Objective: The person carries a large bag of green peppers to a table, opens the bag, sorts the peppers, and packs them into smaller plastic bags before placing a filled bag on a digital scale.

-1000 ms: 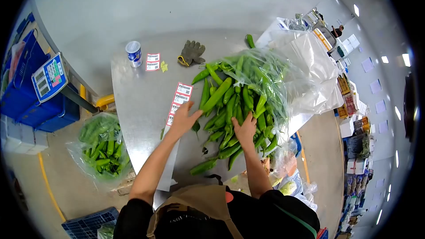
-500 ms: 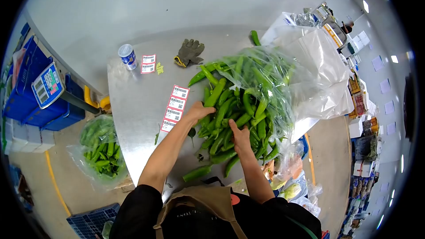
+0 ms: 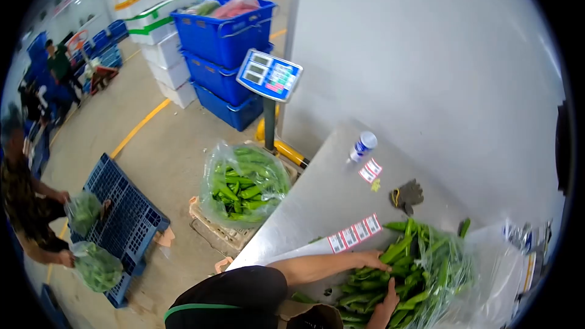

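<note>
A heap of long green peppers (image 3: 399,280) lies on the metal table, partly under and inside a clear plastic bag (image 3: 448,268). At the heap's left edge my left hand (image 3: 373,260) is closed around the end of one green pepper (image 3: 397,248). My right hand (image 3: 387,304) rests in the pile just below, its thumb side showing and most fingers hidden among the peppers. A strip of barcode labels (image 3: 354,235) lies on the table beyond my left forearm. Further back is a dark work glove (image 3: 407,195).
A white and blue canister (image 3: 364,145) and two labels (image 3: 370,170) sit by the wall. Left of the table, a bag of peppers (image 3: 244,189) sits beside a scale display (image 3: 269,76), with blue crates (image 3: 225,39) behind. A person (image 3: 27,207) holds two bags of greens near a blue pallet (image 3: 125,225).
The head view has swung left, bringing the floor, the crates and another person into sight. Both my hands stay at the pepper heap, with little visible shift among the peppers.
</note>
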Action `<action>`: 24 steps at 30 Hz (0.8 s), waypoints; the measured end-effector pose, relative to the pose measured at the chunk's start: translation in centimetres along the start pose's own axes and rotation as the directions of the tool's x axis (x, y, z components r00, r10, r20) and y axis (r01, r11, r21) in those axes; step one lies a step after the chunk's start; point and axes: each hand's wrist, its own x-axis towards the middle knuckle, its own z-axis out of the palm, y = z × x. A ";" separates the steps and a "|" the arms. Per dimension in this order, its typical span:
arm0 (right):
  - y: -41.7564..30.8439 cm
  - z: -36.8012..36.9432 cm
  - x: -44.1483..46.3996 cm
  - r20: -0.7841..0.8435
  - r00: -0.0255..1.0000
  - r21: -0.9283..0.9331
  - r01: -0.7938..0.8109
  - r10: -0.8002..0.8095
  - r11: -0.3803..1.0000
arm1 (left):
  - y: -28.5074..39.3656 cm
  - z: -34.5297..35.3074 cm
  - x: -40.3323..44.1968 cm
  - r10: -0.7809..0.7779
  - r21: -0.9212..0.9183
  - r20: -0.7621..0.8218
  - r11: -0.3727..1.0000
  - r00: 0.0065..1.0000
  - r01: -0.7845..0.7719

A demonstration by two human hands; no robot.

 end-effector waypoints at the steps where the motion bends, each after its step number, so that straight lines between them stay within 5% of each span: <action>1: 0.6 -0.5 1.5 0.096 0.995 -0.024 -0.001 0.003 1.000 | -1.1 0.2 0.7 0.049 -0.146 0.073 0.989 0.996 -0.038; 4: 0.9 -1.1 3.0 0.293 0.956 -0.046 -0.004 0.017 0.999 | -4.7 1.9 4.1 0.100 -0.400 0.189 0.916 0.977 -0.016; 10: 0.6 -0.8 -1.2 0.427 0.904 0.000 -0.035 0.032 0.999 | -2.8 2.4 0.8 0.059 -0.280 0.168 0.960 0.984 -0.010; 16: 2.4 -2.7 -3.4 0.623 0.780 0.123 -0.025 -0.058 0.992 | 0.2 2.6 -9.4 0.194 -0.303 -0.015 0.934 0.981 -0.190; 17: -0.1 -1.5 -7.2 0.615 0.778 0.168 -0.291 0.131 0.942 | 0.0 2.7 -10.1 0.179 -0.252 -0.073 0.948 0.981 -0.192; 19: 1.3 -2.3 -5.8 0.596 0.793 0.193 -0.293 0.126 0.936 | -0.7 3.3 -10.8 0.240 -0.329 -0.142 0.904 0.960 -0.274; 20: 2.3 -3.0 -4.9 0.571 0.815 0.210 -0.263 0.100 0.942 | -0.9 3.2 -11.5 0.109 -0.329 -0.141 0.932 0.984 -0.151; 24: 3.3 -3.6 -6.2 0.493 0.870 0.273 -0.138 -0.015 0.952 | -1.6 4.0 -13.1 0.231 -0.305 -0.134 0.916 0.964 -0.261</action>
